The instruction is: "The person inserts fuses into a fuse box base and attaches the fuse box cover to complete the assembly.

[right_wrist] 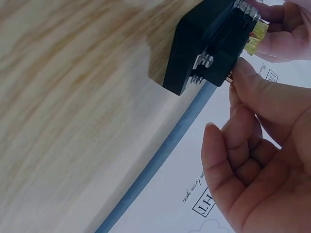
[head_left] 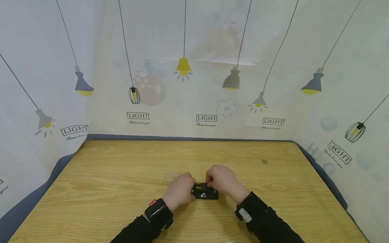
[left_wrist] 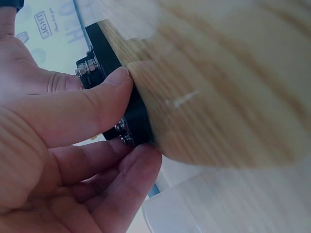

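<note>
A black block with metal screw terminals (head_left: 205, 194) sits on the wooden table. My left hand (head_left: 180, 189) grips its left end, with the thumb (left_wrist: 104, 99) on one side and fingers on the other. A yellow part (right_wrist: 257, 36) with a bit of red stands on top of the block. At the block's right end is my right hand (head_left: 223, 180), its thumb (right_wrist: 252, 85) and index finger pinching a small copper-coloured piece (right_wrist: 229, 78) at the top face. Most of that piece is hidden by the fingertips. The other right fingers are curled.
A clear plastic box (head_left: 171, 178) lies just behind my left hand. Farther back on the right is a small brownish piece (head_left: 264, 162), too small to make out. The wooden table (head_left: 121, 158) meets lamp-patterned wall coverings (head_left: 170, 125) at the back and sides.
</note>
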`<state>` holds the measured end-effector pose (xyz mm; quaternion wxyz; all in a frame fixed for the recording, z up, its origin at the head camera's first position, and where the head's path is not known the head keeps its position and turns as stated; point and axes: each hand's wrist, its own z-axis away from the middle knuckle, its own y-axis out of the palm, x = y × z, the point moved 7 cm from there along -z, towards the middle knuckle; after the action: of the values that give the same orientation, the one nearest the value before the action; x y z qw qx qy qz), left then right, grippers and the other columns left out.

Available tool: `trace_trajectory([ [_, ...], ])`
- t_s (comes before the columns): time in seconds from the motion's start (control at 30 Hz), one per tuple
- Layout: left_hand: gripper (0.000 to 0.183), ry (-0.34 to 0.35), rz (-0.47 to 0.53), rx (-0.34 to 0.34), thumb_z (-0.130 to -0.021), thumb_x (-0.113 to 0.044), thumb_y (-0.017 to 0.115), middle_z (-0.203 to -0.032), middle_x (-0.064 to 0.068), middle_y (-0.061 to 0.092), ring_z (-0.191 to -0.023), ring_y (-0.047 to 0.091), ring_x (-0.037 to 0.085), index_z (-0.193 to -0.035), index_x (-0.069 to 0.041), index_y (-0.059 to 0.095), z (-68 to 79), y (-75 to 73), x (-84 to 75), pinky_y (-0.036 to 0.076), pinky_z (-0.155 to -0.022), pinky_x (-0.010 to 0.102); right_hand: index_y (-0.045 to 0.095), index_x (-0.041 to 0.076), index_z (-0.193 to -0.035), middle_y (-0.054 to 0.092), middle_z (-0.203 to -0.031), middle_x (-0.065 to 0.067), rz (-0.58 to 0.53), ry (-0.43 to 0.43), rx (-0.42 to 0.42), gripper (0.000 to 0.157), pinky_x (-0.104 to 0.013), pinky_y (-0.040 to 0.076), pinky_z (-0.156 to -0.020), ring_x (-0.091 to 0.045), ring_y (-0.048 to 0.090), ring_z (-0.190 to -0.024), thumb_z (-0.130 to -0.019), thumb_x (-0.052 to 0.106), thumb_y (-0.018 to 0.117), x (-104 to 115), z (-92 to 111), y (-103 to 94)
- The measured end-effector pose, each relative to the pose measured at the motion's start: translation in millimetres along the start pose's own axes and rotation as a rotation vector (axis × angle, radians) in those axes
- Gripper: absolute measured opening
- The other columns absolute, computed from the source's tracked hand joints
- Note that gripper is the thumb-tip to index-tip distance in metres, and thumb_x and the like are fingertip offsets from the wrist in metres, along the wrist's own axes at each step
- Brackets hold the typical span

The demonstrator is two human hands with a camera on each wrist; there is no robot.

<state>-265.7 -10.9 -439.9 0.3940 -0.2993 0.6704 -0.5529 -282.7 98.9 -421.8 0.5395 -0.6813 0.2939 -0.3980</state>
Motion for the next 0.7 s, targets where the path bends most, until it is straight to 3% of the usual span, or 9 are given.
trace_trajectory([
  [0.33, 0.031, 0.005, 0.012, 0.004, -0.063, -0.024, 0.081, -0.078, -0.001, 0.05, -0.066, 0.046, 0.01, -0.084, -0.008, 0.064, 0.0, 1.4, 1.1, 0.044, -0.062, 0.025, 0.065, 0.02, -0.079, 0.053, -0.074, 0.01, -0.054, -0.028, 0.032, 0.007, -0.025, 0.044, -0.061, -0.006, 0.048, -0.066, -0.077, 0.022, 0.071, -5, -1, 3.3],
  [0.7, 0.032, 0.0, -0.001, 0.007, -0.062, -0.025, 0.081, -0.078, -0.001, 0.049, -0.065, 0.047, 0.011, -0.083, -0.009, 0.064, 0.3, 0.7, 0.1, 0.043, -0.059, 0.026, 0.067, 0.012, -0.095, 0.061, -0.087, 0.002, -0.18, 0.0, 0.001, 0.021, -0.032, 0.045, -0.07, -0.014, 0.055, -0.077, -0.078, 0.025, 0.07, -22, 7, -7.8],
])
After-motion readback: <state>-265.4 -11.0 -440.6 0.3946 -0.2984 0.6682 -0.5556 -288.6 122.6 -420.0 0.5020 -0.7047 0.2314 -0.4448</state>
